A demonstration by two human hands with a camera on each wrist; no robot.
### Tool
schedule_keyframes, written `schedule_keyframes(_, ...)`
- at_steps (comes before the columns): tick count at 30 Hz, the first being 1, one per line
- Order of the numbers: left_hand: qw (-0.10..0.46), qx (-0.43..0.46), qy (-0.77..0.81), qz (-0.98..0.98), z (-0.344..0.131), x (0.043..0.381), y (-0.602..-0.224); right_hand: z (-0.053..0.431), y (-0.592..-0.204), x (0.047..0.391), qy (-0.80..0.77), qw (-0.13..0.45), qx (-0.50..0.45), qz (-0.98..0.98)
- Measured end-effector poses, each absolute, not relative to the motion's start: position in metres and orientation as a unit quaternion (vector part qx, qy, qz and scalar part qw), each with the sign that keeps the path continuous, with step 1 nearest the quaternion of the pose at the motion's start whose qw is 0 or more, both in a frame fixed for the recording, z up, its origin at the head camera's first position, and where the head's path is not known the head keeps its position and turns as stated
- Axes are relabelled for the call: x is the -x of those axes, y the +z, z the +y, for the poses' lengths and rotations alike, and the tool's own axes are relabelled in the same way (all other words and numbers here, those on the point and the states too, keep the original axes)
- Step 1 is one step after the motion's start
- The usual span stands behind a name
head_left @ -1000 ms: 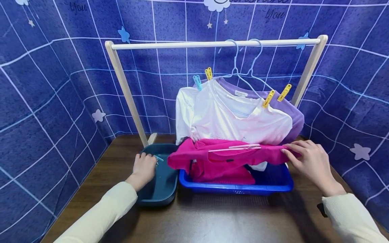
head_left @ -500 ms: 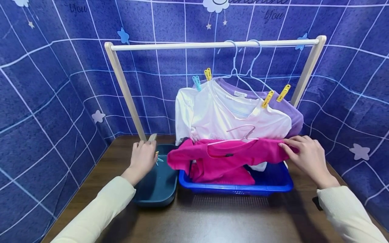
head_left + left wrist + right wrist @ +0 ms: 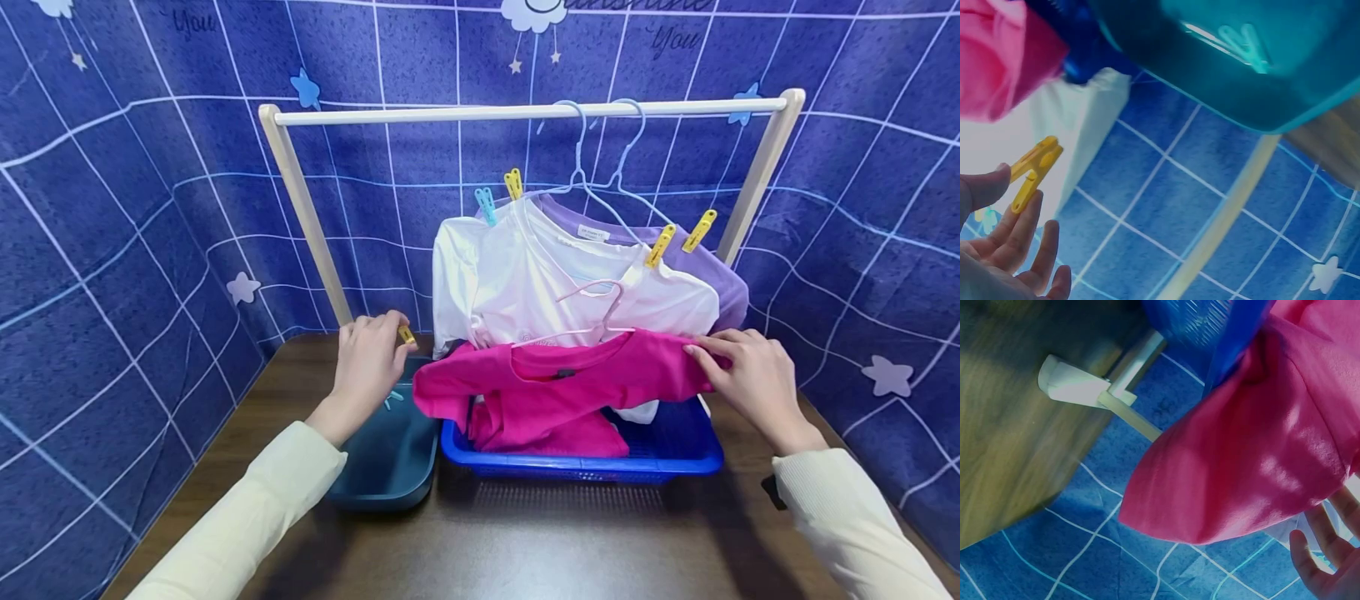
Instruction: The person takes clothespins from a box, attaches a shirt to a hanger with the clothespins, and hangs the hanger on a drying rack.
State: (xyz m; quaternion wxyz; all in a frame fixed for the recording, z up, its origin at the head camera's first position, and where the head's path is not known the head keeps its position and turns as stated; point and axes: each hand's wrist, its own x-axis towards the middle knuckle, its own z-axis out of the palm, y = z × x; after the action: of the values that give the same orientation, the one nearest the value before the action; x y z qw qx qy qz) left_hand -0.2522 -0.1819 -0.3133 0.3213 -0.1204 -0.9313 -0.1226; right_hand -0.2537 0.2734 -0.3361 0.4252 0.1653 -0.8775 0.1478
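Between thumb and fingers my left hand (image 3: pixel 367 367) pinches a yellow clothespin (image 3: pixel 1036 172), held above the dark teal bin (image 3: pixel 390 502). A light blue clothespin (image 3: pixel 393 399) lies inside that bin. My right hand (image 3: pixel 753 379) grips the right shoulder of a bright pink shirt (image 3: pixel 555 392), which drapes over the blue basket (image 3: pixel 585 463). Inside the shirt's neckline sits a pink hanger (image 3: pixel 611 310), its hook standing up in front of the white shirt. In the right wrist view the pink sleeve (image 3: pixel 1229 462) hangs down beside my fingers.
A rack with a white bar (image 3: pixel 420 114) stands behind the basket. From blue hangers (image 3: pixel 579 154) hang a white shirt (image 3: pixel 502 275) and a purple shirt (image 3: pixel 731 287), held with yellow clothespins (image 3: pixel 661 246) and a blue clothespin (image 3: pixel 485 206). A patterned blue curtain (image 3: pixel 187 250) surrounds the brown table (image 3: pixel 525 542).
My left hand has risen out of the bin, bringing up the yellow clothespin. The right hand has lifted the pink shirt's shoulder slightly, and the hanger's hook has tipped upright.
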Motion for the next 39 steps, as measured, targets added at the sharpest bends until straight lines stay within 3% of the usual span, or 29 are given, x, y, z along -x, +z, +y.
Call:
schedule_keyframes(14, 0.389, 0.171, -0.199, -0.883, -0.148, 0.240, -0.288, 0.273, -0.333, 0.258, 0.147, 0.415, -0.153, -0.885)
schedule_keyframes(39, 0.368, 0.221, -0.269, -0.862, -0.111, 0.235, -0.290, 0.272, -0.332, 0.259, 0.147, 0.409, -0.143, -0.889)
